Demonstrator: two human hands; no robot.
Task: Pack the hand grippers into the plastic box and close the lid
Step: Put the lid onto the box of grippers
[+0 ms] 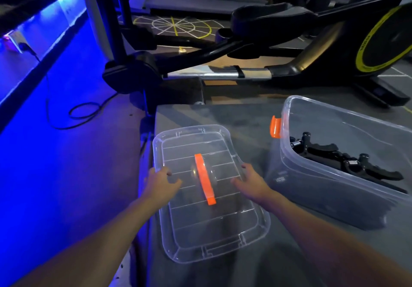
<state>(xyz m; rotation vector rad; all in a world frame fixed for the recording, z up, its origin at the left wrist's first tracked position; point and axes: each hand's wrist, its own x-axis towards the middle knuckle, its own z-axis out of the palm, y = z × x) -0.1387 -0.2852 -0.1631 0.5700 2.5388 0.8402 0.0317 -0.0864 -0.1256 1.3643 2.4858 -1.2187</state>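
The clear plastic lid (214, 226) with an orange handle (204, 178) lies on the grey mat. My left hand (159, 183) grips its left rim, thumb on top. At the opposite rim my right hand (250, 182) holds on the same way. To the right stands the clear plastic box (323, 188), open, with an orange latch (275, 126) on its near end. Several black hand grippers (347, 161) with metal springs lie inside it.
The grey mat (223, 117) ends just left of the lid and drops to a blue-lit floor with a looped black cable (82, 112). A black exercise bike (245, 63) with a yellow-ringed flywheel stands right behind the mat.
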